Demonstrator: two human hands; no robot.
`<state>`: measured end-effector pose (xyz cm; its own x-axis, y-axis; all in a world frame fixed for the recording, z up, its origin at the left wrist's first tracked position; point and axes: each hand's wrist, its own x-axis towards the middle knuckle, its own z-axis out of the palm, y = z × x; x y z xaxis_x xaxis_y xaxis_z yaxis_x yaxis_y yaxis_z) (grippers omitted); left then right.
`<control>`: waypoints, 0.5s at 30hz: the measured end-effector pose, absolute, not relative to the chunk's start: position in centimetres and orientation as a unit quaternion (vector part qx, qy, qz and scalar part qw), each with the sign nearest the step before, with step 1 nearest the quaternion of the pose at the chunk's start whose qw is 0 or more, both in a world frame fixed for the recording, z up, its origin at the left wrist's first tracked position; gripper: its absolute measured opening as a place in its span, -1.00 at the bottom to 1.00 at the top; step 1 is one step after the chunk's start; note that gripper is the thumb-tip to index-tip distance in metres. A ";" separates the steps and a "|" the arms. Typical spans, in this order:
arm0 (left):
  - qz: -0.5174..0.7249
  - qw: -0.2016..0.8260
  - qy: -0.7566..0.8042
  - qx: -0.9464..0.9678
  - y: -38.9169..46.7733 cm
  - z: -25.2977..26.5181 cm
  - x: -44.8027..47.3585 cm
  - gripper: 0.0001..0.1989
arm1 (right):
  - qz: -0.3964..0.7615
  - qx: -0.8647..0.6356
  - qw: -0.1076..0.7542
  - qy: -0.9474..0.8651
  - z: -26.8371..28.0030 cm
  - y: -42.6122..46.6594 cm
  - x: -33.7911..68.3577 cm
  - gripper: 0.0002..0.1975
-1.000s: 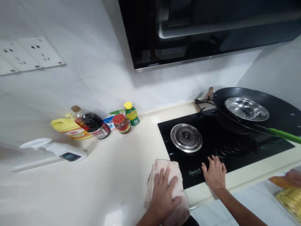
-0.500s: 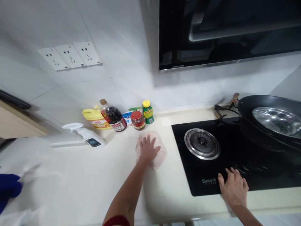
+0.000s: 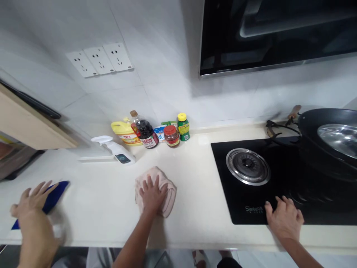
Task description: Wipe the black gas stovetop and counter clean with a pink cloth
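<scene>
My left hand presses down on a folded pale pink cloth on the white counter, its fingers spread over the top. Behind the cloth stand a jar with a red lid, a green bottle with a yellow cap and a dark sauce bottle. My right hand rests open on the front edge of the black cooktop, fingers apart and holding nothing. To its upper left is a round burner.
At the left, another person's hand is over a blue cloth. A white spray bottle lies near a yellow jug. A wok with a shiny metal lid or bowl occupies the cooktop's right. A black range hood overhangs.
My left hand and the pink cloth have moved left and nearer the counter's front edge. My right hand stays on the cooktop edge. The other person's hand has come into view.
</scene>
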<state>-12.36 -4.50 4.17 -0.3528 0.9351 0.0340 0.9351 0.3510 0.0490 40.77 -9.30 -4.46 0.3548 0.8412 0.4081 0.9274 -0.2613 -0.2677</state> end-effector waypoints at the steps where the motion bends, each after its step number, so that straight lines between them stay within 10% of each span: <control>1: -0.033 -0.005 -0.817 -0.576 -4.6 4.0 -11.1 -0.29 | -0.094 -0.788 0.238 -0.560 -4.5 -9.3 40.8 -0.35; 15: -0.115 -0.132 -0.501 -0.848 -14.1 1.7 6.3 -0.20 | -0.085 -0.790 0.231 -0.561 -4.3 -9.6 41.3 -0.34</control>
<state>6.33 -14.08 1.66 0.4716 0.8796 0.0629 0.8190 -0.4633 0.3384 41.26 -9.61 -4.33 0.3563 0.8472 0.3941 0.9261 -0.2643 -0.2692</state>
